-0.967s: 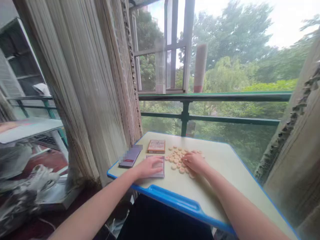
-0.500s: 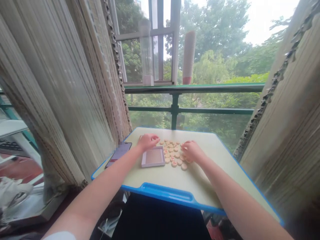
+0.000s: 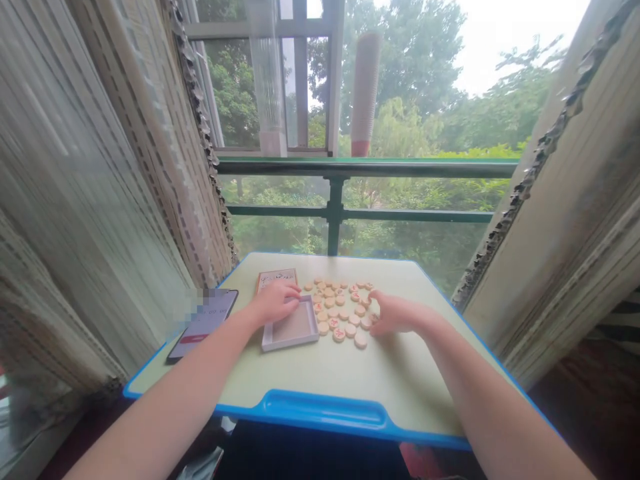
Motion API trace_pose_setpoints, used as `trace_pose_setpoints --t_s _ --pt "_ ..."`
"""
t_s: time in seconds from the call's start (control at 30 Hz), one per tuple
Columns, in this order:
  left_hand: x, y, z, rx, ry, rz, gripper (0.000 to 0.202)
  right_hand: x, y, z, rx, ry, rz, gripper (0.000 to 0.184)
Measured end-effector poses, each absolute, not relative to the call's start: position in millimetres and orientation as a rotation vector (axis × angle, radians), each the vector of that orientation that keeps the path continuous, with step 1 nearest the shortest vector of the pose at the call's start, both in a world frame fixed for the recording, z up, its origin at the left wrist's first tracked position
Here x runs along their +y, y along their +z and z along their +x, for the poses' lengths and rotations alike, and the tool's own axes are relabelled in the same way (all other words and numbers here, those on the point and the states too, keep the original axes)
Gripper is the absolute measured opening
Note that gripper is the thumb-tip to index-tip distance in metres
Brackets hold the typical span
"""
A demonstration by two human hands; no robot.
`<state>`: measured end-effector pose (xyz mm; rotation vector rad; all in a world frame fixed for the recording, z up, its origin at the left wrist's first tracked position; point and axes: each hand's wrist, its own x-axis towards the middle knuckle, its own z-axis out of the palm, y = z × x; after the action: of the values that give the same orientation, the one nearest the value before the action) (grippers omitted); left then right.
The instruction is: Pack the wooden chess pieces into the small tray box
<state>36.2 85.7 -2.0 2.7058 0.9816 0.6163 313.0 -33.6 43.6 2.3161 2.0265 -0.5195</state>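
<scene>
Several round wooden game pieces (image 3: 340, 310) with red marks lie spread on a pale table with a blue rim (image 3: 325, 410). My left hand (image 3: 274, 300) rests with bent fingers on the far edge of a shallow open box (image 3: 291, 327), just left of the pieces. Behind the box lies its printed lid (image 3: 273, 278). My right hand (image 3: 397, 313) lies on the table at the right side of the pieces, fingers curled toward them; whether it holds one I cannot make out.
A phone (image 3: 203, 323) lies at the table's left edge. Curtains (image 3: 115, 173) hang close on both sides. Behind the table runs a green railing (image 3: 360, 167), with a tall stack of cups (image 3: 364, 93) on the window sill.
The view swung right and down. My left hand moved from the lid back onto the box's far edge. My right hand shifted slightly right of the pieces.
</scene>
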Motion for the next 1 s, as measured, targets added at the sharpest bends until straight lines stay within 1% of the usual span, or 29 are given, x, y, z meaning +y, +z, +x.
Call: trace_pose_setpoints --t_s 0.07,0.23,0.33,0.4,0.47,0.6,0.7,0.83,0.9,1.0 --pt "84.9 -3.8 38.2 0.957 0.576 2.742 0.025 -28.7 41.7 311.7 2.063 -0.546 2.317 0.062" --pt "83.8 -11.4 42.0 0.934 0.601 2.774 0.024 -22.2 41.8 311.6 2.090 -0.509 2.373 0.045" --pt "83.5 -12.0 42.5 0.864 0.659 2.801 0.026 -18.4 40.1 310.4 2.107 -0.485 2.396 0.040" --pt "83.5 -9.5 42.2 0.877 0.728 2.799 0.024 -14.3 35.8 308.3 2.141 -0.405 2.427 0.034" --pt "84.2 -5.9 41.2 0.958 0.805 2.759 0.019 -9.6 29.0 305.0 2.172 -0.253 2.480 0.028" --pt "87.0 -2.1 37.0 1.157 0.850 2.605 0.013 -1.8 15.1 297.1 2.178 0.001 2.547 0.030" --pt "86.8 -3.0 33.5 1.245 0.848 2.528 0.010 1.0 10.1 295.3 2.208 0.026 2.536 0.030" --pt "80.0 -1.2 32.5 1.393 0.940 2.418 0.006 2.6 8.9 301.8 2.282 0.091 2.462 0.037" --pt "76.3 2.0 32.5 1.464 0.943 2.387 0.007 3.4 8.3 305.7 2.274 0.110 2.469 0.039" --pt "72.2 4.6 29.2 1.534 0.898 2.339 0.012 5.2 6.9 308.6 2.234 0.057 2.556 0.037"
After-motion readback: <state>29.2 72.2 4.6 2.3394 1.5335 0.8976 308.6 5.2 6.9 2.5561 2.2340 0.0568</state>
